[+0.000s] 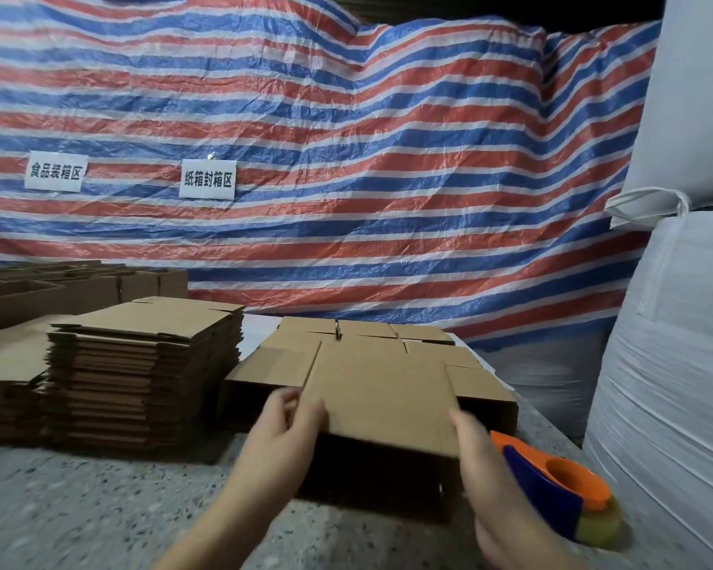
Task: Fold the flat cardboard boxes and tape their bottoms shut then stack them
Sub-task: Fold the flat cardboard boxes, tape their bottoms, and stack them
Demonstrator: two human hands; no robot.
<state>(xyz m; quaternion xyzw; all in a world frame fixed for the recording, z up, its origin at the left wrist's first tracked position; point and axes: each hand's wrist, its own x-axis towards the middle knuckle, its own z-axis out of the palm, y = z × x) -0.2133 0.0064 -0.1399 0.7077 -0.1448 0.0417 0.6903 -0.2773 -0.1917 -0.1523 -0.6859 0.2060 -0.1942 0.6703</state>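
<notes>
1. Cardboard box (383, 401), brown and partly folded, is held above the speckled worktop (99, 508), near its front edge and in the middle of the view.
2. The left side of the box is gripped by the left hand (283, 425); its fingers are curled round the edge of the top panel.
3. The right side of the box is touched by the right hand (476, 446); the fingers appear laid along the box wall, but the picture is blurred there and the grip cannot be told for sure.
4. A tape dispenser (560, 491), orange and blue, is seen on the worktop just beside the right hand, to its right.
5. More folded boxes (371, 339) are placed behind the held one, close to it.
6. A stack of flat boxes (145, 372) is placed on the left of the worktop.
7. A striped tarp (305, 137) in red, blue and white is hung behind, and two white signs (208, 178) are fixed on it.
8. Big white sacks (676, 322) are stood at the right.
</notes>
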